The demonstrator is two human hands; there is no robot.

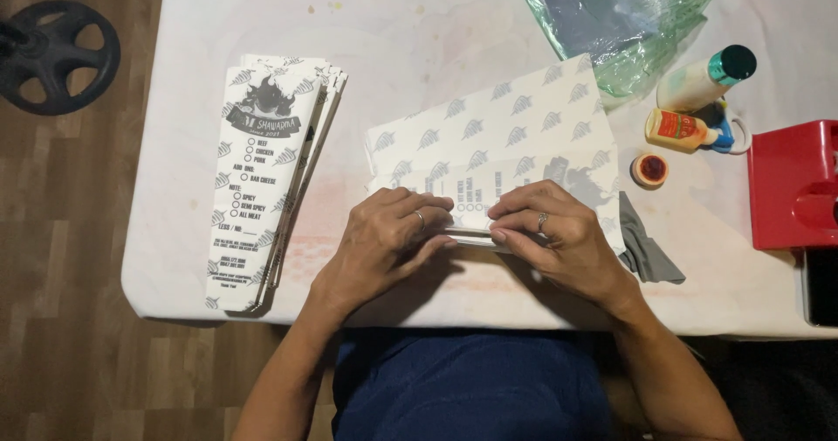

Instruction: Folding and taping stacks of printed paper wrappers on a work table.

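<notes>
1. Two bare hands press down on a printed paper sheet (497, 135) spread on a white-covered table (401, 22); the left hand (384, 231) and right hand (559, 231) lie close together, fingertips flat and almost meeting along the sheet's near edge, which is being folded over.

2. The sheet, patterned with small grey motifs, lies at the middle of the table, its far part flat and unfolded; judging by that, only the first fold on this piece is in hand and the rest is not yet done.

3. Left of the sheet rests a stack of finished paper sleeves (271, 179), long, narrow and fanned slightly, which suggests several pieces are already complete.

4. Beyond the sheet's far right corner sits a crumpled green plastic bag (620, 22). Right of the sheet stand a teal-capped bottle (705, 79), a small orange-labelled glue bottle (681, 130) and a little round red lid (649, 169); a grey cloth (648, 251) touches the sheet's right edge.

5. Farther right is a red box (790, 183).
</notes>
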